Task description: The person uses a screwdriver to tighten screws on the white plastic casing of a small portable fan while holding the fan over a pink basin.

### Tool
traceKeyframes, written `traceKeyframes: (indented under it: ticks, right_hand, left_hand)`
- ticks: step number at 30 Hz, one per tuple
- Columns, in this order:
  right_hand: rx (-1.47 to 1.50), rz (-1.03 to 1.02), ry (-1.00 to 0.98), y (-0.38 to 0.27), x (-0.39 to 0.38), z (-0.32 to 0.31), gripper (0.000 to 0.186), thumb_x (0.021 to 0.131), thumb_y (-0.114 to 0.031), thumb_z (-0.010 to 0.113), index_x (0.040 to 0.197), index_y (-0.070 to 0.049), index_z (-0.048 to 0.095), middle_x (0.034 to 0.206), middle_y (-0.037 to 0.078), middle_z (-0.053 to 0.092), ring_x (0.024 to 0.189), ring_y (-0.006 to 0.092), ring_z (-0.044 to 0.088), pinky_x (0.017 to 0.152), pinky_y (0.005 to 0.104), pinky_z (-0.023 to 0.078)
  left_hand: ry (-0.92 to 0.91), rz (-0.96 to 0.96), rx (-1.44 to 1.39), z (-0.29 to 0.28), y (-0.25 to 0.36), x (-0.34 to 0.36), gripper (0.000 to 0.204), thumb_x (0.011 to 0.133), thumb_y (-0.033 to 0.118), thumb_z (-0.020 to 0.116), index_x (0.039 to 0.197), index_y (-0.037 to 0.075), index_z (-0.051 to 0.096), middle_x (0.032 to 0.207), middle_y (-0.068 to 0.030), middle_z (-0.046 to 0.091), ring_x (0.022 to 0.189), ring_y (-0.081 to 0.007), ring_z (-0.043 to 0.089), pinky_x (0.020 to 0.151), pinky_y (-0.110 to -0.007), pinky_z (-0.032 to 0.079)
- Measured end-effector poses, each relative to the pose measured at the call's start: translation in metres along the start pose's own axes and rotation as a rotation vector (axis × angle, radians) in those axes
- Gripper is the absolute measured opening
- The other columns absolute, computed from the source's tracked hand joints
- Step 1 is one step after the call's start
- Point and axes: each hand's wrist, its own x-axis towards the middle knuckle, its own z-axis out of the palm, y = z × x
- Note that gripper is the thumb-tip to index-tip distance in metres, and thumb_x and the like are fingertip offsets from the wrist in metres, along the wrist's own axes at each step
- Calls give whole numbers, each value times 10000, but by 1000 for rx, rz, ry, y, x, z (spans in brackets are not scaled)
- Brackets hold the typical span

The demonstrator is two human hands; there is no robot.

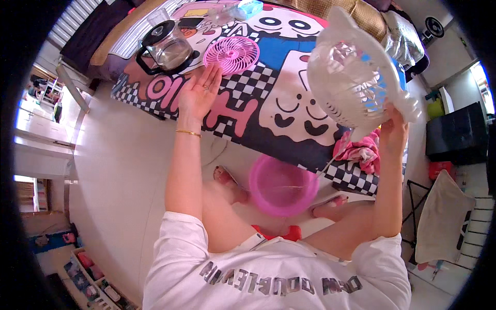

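My right hand (392, 124) grips a white plastic fan body (330, 77) with an ear shape and blue blades inside its housing, held up at the right over the printed cover (281, 119). A cord hangs down from it. My left hand (200, 90) is open, palm up, just below a round pink slotted grille (231, 54) lying on the cover. A glass jug (170, 54) with a black lid and handle stands left of the grille. A pink and white cloth (364, 155) is bunched near my right forearm at the cover's edge.
A pink plastic basin (283, 186) sits on the floor between my feet. Clear containers (222, 15) and a blue pack (249, 9) are at the back. A black cabinet (454, 134) and a folding chair (444, 217) stand right; low storage bins (93, 274) are lower left.
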Motion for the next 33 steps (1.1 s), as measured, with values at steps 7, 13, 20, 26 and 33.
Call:
traceKeyframes:
  ticks: [7, 13, 20, 26, 33]
  right_hand:
    - [309, 321, 116, 8, -16, -16, 334, 820, -248, 607, 1103, -82, 545, 1039, 65, 589, 993, 234, 555, 895, 372, 441]
    - [345, 693, 120, 19, -10, 8, 421, 876, -411, 480, 1166, -114, 548, 1174, 74, 590, 1042, 259, 575, 894, 425, 467]
    - [313, 679, 105, 78, 5, -17, 403, 855, -396, 480, 1112, -104, 586, 1076, 58, 631, 966, 253, 594, 884, 441, 463]
    - [282, 699, 166, 100, 17, -62, 437, 845, -427, 495, 1115, -96, 585, 1055, 76, 635, 944, 259, 600, 879, 442, 463]
    - [240, 695, 142, 86, 1, -36, 475, 839, -450, 495, 1126, -81, 581, 1068, 85, 635, 959, 264, 605, 886, 432, 466]
  left_hand:
    - [57, 76, 212, -17, 11, -2, 336, 970, 59, 295, 1255, -104, 365, 1346, -231, 376, 1298, -329, 335, 1098, -387, 329]
    - [180, 226, 389, -42, 18, 7, 266, 919, -77, 300, 1130, -75, 463, 1225, -191, 486, 1198, -292, 468, 1041, -347, 417]
    - [176, 629, 1221, -65, 8, 22, 285, 885, -112, 260, 1013, -58, 509, 1094, -148, 545, 1068, -232, 552, 1018, -331, 416]
    - [64, 885, 2136, -63, -11, 26, 373, 726, -137, 403, 1017, 45, 548, 1073, -118, 569, 976, -296, 556, 817, -383, 454]
    - [92, 848, 2250, -55, -18, 22, 291, 750, -103, 423, 979, 52, 513, 1034, -142, 513, 942, -353, 541, 796, -419, 445]
